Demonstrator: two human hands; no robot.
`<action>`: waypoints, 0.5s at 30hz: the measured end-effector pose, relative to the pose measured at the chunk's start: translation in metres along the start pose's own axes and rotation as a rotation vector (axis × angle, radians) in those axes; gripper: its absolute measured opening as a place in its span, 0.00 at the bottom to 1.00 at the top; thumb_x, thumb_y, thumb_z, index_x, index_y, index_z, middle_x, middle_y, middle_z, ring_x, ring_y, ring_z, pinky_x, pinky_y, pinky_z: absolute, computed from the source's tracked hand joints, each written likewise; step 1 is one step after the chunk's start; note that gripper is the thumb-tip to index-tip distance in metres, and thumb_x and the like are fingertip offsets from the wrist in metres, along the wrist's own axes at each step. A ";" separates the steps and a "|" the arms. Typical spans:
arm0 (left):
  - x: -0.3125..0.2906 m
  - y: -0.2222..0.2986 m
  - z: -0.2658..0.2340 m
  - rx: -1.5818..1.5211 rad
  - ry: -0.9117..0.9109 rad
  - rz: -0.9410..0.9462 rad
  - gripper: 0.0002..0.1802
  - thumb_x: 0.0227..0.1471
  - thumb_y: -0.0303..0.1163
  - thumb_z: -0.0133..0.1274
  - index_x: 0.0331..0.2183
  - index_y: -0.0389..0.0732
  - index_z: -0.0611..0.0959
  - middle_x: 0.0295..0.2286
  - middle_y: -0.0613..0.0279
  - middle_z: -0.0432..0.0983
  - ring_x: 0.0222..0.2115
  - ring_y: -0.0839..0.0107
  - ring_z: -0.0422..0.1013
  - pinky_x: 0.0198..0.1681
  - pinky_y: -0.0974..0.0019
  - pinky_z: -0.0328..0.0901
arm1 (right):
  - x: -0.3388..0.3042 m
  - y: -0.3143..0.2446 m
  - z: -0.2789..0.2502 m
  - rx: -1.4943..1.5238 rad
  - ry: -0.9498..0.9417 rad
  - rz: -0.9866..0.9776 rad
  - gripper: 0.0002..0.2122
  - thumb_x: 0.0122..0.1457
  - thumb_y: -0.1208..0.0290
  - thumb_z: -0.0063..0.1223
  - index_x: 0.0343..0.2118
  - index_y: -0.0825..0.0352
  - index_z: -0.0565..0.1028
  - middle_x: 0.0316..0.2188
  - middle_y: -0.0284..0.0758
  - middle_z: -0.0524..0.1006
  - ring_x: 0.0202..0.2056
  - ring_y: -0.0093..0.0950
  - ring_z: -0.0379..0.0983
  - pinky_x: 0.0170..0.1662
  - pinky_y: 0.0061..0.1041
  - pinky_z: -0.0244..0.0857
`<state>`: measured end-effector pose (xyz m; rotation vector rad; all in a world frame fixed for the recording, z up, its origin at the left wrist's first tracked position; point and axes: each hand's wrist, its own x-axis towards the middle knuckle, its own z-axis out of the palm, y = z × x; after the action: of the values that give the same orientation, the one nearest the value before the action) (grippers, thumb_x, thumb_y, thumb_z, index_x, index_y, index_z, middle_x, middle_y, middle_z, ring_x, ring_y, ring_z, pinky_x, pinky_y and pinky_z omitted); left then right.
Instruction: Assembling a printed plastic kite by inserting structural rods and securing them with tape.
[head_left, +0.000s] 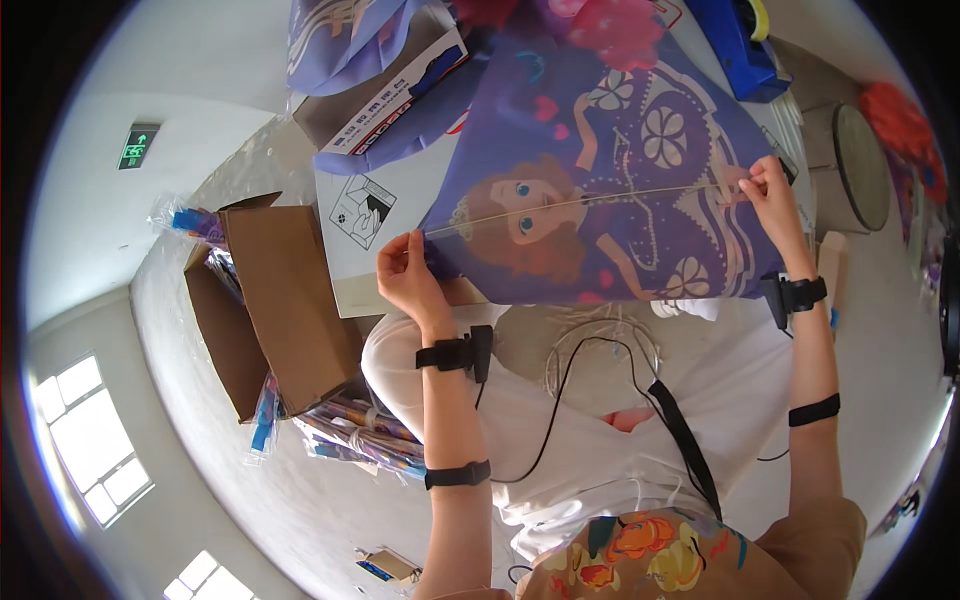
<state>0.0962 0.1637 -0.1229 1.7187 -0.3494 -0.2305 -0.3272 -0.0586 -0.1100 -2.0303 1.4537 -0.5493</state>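
Observation:
A purple printed sheet (660,245) with a cartoon princess on it lies over the table's front part, pointed at the left and shaped like a kite. Across it runs a thin pale line (585,200), a slender rod or a string; I cannot tell which. My left hand (412,285) pinches the line's left end at the sheet's left corner. At the opposite end, my right hand (775,205) has thumb and fingers pinched on it near the sheet's right side. Black straps circle both wrists and forearms.
A white-topped table (345,265) holds an open carton (385,95) with purple sheets and a blue tape dispenser (740,50). A brown cardboard box (290,300) stands at the left, above bundled plastic-wrapped packs (365,430). At the right is a round stool (860,165).

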 end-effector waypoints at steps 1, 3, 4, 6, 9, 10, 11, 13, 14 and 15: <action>0.000 -0.001 0.001 0.023 0.006 -0.001 0.07 0.49 0.26 0.61 0.29 0.34 0.80 0.25 0.67 0.75 0.25 0.80 0.68 0.30 0.77 0.63 | 0.000 -0.001 0.000 -0.001 -0.003 -0.001 0.09 0.57 0.77 0.54 0.35 0.65 0.64 0.24 0.31 0.70 0.27 0.21 0.69 0.32 0.21 0.63; 0.000 -0.002 0.001 0.046 0.013 -0.001 0.07 0.49 0.26 0.61 0.29 0.34 0.80 0.25 0.67 0.75 0.25 0.80 0.68 0.30 0.77 0.63 | 0.000 -0.002 -0.001 -0.028 -0.010 0.007 0.09 0.57 0.77 0.54 0.35 0.65 0.64 0.24 0.31 0.70 0.27 0.22 0.69 0.32 0.21 0.63; 0.000 -0.003 0.000 0.058 0.010 -0.004 0.07 0.48 0.26 0.62 0.29 0.34 0.80 0.26 0.66 0.75 0.26 0.79 0.69 0.31 0.77 0.64 | 0.000 -0.002 -0.001 -0.028 -0.010 0.006 0.09 0.57 0.77 0.54 0.35 0.65 0.64 0.24 0.31 0.70 0.27 0.22 0.69 0.32 0.21 0.63; -0.001 -0.002 0.002 0.068 0.006 -0.008 0.08 0.48 0.26 0.62 0.30 0.33 0.80 0.27 0.65 0.76 0.27 0.78 0.70 0.32 0.76 0.65 | -0.001 -0.002 -0.001 -0.045 -0.001 0.005 0.09 0.57 0.77 0.54 0.35 0.65 0.65 0.24 0.31 0.70 0.27 0.22 0.69 0.32 0.21 0.64; -0.002 0.000 0.005 0.125 0.027 0.017 0.07 0.48 0.26 0.62 0.27 0.35 0.80 0.24 0.68 0.75 0.24 0.80 0.67 0.30 0.77 0.63 | -0.001 -0.003 -0.001 -0.048 0.015 -0.016 0.09 0.57 0.77 0.55 0.35 0.65 0.65 0.24 0.32 0.70 0.27 0.22 0.69 0.32 0.21 0.64; -0.002 0.000 0.005 0.145 0.032 0.029 0.07 0.48 0.26 0.62 0.27 0.35 0.80 0.24 0.68 0.75 0.24 0.80 0.67 0.29 0.76 0.64 | -0.001 -0.005 0.000 -0.048 0.014 -0.016 0.09 0.57 0.77 0.55 0.35 0.65 0.65 0.24 0.32 0.70 0.27 0.22 0.69 0.32 0.21 0.64; -0.002 0.001 0.005 0.165 0.038 0.040 0.07 0.47 0.26 0.62 0.26 0.35 0.80 0.23 0.68 0.75 0.24 0.80 0.67 0.29 0.76 0.64 | -0.002 -0.007 0.001 -0.044 0.025 -0.008 0.10 0.56 0.78 0.55 0.35 0.66 0.65 0.24 0.32 0.70 0.26 0.24 0.69 0.32 0.22 0.64; -0.003 0.001 0.007 0.196 0.045 0.048 0.07 0.47 0.26 0.62 0.26 0.35 0.80 0.23 0.68 0.75 0.23 0.79 0.67 0.29 0.76 0.64 | -0.002 -0.008 0.001 -0.043 0.036 -0.001 0.10 0.56 0.78 0.56 0.35 0.66 0.65 0.23 0.33 0.70 0.26 0.25 0.69 0.32 0.23 0.65; -0.003 0.001 0.007 0.230 0.052 0.057 0.06 0.47 0.26 0.62 0.26 0.35 0.80 0.23 0.68 0.75 0.23 0.79 0.67 0.29 0.75 0.64 | -0.002 -0.007 0.001 -0.042 0.034 -0.010 0.10 0.56 0.78 0.56 0.35 0.66 0.65 0.23 0.34 0.71 0.26 0.25 0.70 0.32 0.23 0.65; -0.003 0.000 0.008 0.229 0.051 0.056 0.06 0.47 0.26 0.62 0.26 0.35 0.80 0.23 0.68 0.75 0.23 0.79 0.67 0.29 0.75 0.64 | -0.002 -0.006 0.002 -0.041 0.033 -0.018 0.10 0.56 0.79 0.55 0.36 0.66 0.65 0.23 0.34 0.71 0.26 0.26 0.70 0.32 0.23 0.65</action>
<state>0.0903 0.1579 -0.1241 1.9333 -0.3977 -0.1084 -0.3221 -0.0552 -0.1074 -2.0774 1.4791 -0.5671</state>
